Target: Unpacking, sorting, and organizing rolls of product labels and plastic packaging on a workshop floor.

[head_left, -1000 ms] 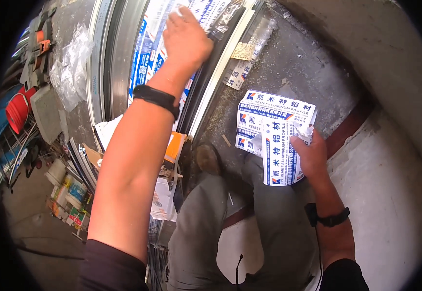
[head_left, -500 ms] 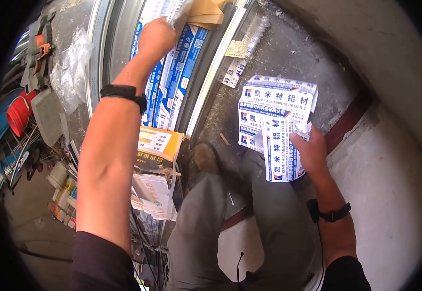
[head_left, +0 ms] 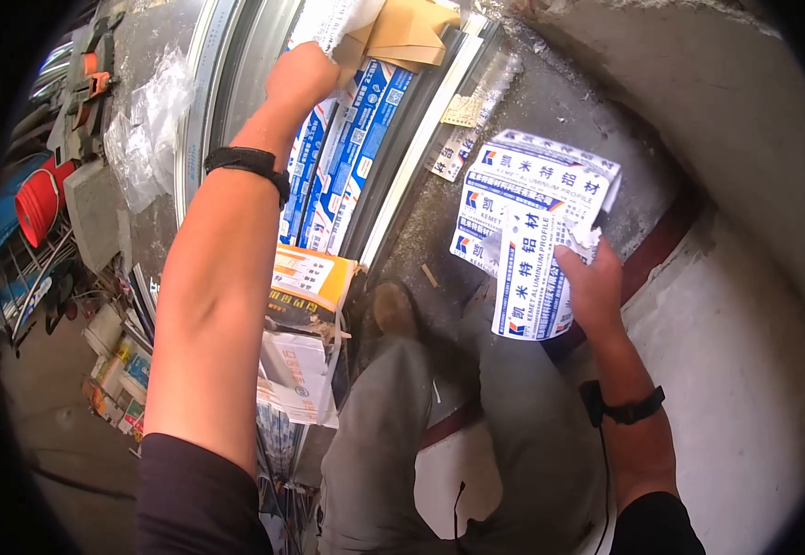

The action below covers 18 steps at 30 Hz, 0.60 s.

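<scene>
At the upper left my left hand (head_left: 303,76) is closed round the end of a crumpled white strip of printed film (head_left: 336,20), above a row of long profiles wrapped in blue-and-white printed film (head_left: 363,153). A folded piece of brown paper (head_left: 414,35) lies beside that hand on the profiles. Out to the right, my right hand (head_left: 595,285) pinches a loose bundle of white printed film sheets (head_left: 530,245) with blue and red print, thumb on top. The sheets overlap and hang at different angles; the fingers beneath are hidden.
Yellow-and-white packaging (head_left: 315,277) and a torn white carton (head_left: 299,375) lie near my left forearm. Clear plastic wrap (head_left: 148,129), a red bucket (head_left: 40,203) and clutter are at left. A concrete wall (head_left: 736,351) borders the right side. My shoe (head_left: 391,310) rests on the floor.
The view has shifted slightly, showing more of the brown paper. The film sheets in my right hand have tilted a little clockwise. Both hands keep their hold.
</scene>
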Motion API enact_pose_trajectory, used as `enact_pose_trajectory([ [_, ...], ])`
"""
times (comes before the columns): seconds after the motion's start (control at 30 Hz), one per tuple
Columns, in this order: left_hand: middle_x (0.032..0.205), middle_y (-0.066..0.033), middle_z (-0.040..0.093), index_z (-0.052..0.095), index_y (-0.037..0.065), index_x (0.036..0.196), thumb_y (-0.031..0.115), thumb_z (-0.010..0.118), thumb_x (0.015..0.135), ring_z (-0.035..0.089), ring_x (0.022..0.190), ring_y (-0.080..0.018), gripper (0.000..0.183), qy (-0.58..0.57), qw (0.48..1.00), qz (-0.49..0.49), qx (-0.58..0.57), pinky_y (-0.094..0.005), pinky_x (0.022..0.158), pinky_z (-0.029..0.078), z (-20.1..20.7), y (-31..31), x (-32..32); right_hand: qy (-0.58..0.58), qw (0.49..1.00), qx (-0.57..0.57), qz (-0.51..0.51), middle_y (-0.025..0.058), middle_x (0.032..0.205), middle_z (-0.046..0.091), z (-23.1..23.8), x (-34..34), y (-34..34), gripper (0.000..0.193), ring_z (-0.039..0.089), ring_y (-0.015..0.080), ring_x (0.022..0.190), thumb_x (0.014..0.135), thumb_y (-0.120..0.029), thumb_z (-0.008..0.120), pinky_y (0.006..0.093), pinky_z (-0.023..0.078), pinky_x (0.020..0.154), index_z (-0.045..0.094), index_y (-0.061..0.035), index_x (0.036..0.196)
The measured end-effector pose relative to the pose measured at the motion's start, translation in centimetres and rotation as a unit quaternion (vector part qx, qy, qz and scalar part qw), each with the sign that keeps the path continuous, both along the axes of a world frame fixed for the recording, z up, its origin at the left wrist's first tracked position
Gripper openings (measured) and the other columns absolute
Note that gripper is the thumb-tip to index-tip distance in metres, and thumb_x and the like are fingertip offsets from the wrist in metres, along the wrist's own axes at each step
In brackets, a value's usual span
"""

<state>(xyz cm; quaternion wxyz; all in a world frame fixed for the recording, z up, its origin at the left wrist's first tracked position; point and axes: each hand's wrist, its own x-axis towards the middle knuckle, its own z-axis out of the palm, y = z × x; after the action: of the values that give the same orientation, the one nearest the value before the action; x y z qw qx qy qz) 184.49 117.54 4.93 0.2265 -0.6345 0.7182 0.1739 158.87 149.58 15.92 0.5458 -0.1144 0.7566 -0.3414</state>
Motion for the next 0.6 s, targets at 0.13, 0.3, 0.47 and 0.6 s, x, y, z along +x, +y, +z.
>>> enact_pose_trajectory([
  [0.13,0.099,-0.0225,0.065,0.055,0.003,0.109,0.024,0.055,0.081,0.063,0.096,-0.0378,0.035,0.037,0.999,0.007,-0.037,-0.0464,0.083,0.048,0.1,4.6,-2.2,0.063,0.991,0.019,0.113,0.0153,0.092,0.068,0.2,0.1,-0.4,0.028,0.066,0.0189,0.082,0.081,-0.008,0.058,0.0333,0.050,0.073,0.057,0.0050,0.106],
  [0.3,0.098,-0.0220,0.065,0.059,0.003,0.104,0.021,0.054,0.081,0.063,0.094,-0.0382,0.030,0.048,0.996,0.060,-0.042,-0.0467,0.082,0.049,-1.4,5.8,-3.6,0.071,0.984,0.045,0.157,0.0183,0.093,0.068,-0.5,0.4,1.5,0.031,0.067,0.0245,0.083,0.080,-0.009,0.060,0.0344,0.050,0.074,0.056,0.0062,0.107],
  [0.47,0.095,-0.0218,0.065,0.065,0.007,0.096,0.018,0.049,0.081,0.063,0.091,-0.0376,0.025,0.042,0.996,-0.049,-0.055,-0.0460,0.080,0.049,-1.7,5.2,-3.7,0.076,0.987,0.055,0.128,0.0197,0.094,0.067,-0.9,-0.4,2.8,0.038,0.067,0.0266,0.086,0.079,-0.009,0.061,0.0349,0.050,0.076,0.053,0.0061,0.113],
  [0.6,0.094,-0.0194,0.066,0.064,0.009,0.098,0.017,0.049,0.081,0.063,0.090,-0.0365,0.025,0.037,0.988,-0.148,-0.028,-0.0462,0.079,0.049,-0.2,3.4,-2.2,0.106,0.986,0.046,0.122,0.0203,0.099,0.066,-0.4,-0.9,3.0,0.042,0.066,0.0262,0.090,0.079,-0.008,0.060,0.0349,0.050,0.078,0.050,0.0041,0.118],
])
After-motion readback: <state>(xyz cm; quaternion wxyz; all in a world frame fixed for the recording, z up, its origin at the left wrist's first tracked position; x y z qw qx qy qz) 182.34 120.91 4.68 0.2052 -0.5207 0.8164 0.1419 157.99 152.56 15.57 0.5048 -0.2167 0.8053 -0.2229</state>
